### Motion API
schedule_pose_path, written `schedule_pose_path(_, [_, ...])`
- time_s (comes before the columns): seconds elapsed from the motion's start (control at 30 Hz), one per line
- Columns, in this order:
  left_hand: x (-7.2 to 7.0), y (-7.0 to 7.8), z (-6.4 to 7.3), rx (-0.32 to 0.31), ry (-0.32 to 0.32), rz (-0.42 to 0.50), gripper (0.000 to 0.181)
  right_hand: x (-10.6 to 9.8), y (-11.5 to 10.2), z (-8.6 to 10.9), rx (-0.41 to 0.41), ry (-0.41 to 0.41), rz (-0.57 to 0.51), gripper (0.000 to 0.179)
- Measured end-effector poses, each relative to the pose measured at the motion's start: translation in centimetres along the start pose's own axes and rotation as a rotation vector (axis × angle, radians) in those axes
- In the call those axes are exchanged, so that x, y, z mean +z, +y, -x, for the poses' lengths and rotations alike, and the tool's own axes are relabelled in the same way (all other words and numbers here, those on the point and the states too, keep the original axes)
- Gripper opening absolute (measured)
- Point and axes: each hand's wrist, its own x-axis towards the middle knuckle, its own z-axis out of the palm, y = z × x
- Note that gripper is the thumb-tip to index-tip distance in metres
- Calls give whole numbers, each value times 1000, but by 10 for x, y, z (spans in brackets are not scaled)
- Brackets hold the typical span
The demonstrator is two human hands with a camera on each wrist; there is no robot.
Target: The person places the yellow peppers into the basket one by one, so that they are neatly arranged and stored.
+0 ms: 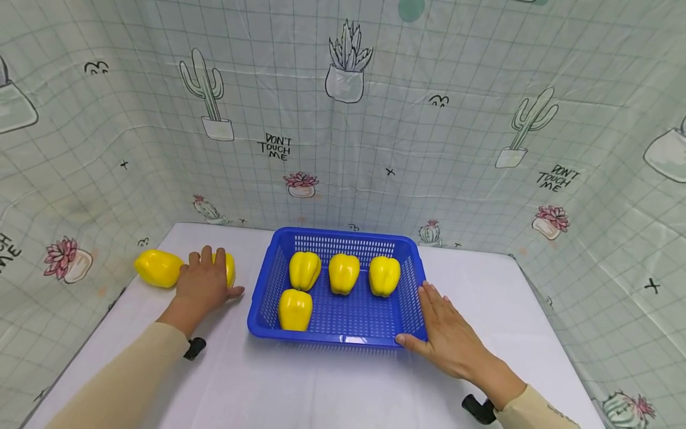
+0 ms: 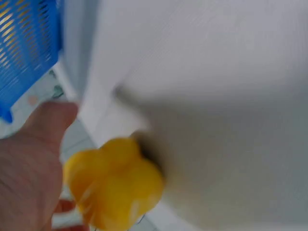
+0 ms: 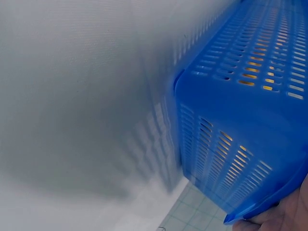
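A yellow bell pepper (image 1: 230, 269) lies on the table under my left hand (image 1: 202, 287). The fingers reach over it and the thumb is spread out to the side. The left wrist view shows that bell pepper (image 2: 115, 185) blurred, with the thumb (image 2: 50, 118) standing apart from it. My right hand (image 1: 452, 333) rests against the right front corner of a blue plastic basket (image 1: 343, 341). Its fingers lie straight along the right rim, and the thumb touches the front rim. In the right wrist view, fingertips (image 3: 269, 219) meet the basket rim (image 3: 262, 207).
Inside the basket, several yellow bell peppers (image 1: 344, 274) sit in a back row, and one bell pepper (image 1: 295, 310) is at the front left. Another bell pepper (image 1: 159, 268) lies left of my left hand. A patterned cloth (image 1: 343, 149) surrounds the white table (image 1: 321, 387).
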Motion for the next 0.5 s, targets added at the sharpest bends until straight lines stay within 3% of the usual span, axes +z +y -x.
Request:
schedule_pose_path(0.1, [-7, -6, 1, 69, -64, -5, 113, 0, 0, 0, -2, 0, -8, 107])
schedule_pose_path(0.23, [-13, -13, -3, 130, -101, -56, 122, -1, 1, 0, -1, 4, -13, 107])
schedule_pose_path(0.5, [-12, -21, -13, 180, -143, -105, 116, 1, 1, 1, -5, 6, -21, 107])
